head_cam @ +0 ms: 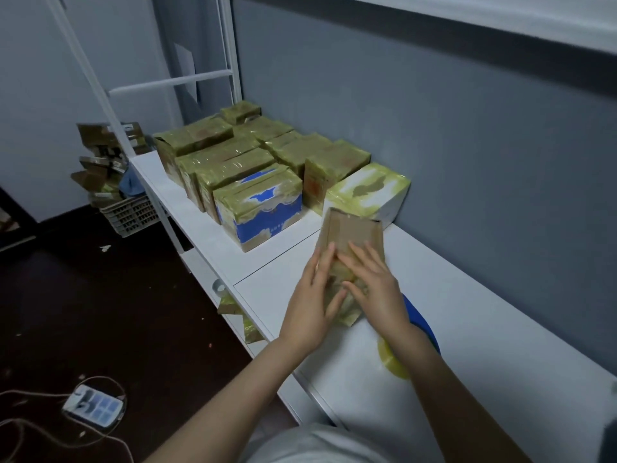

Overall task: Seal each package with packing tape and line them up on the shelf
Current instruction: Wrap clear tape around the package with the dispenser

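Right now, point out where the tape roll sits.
Head view, lower right: the tape roll lies on the white shelf, under the right forearm, near the package.

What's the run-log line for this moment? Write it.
step: sealing | left hand: pressing cardboard package | right hand: pressing its top | tape roll: on shelf | sealed packages: lined up behind

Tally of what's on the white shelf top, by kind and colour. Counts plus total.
Brown taped packages: 7 (the far ones are hard to separate)
Blue-and-white taped package: 1
White taped package: 1
Brown package being sealed: 1
Tape roll: 1
Total: 11
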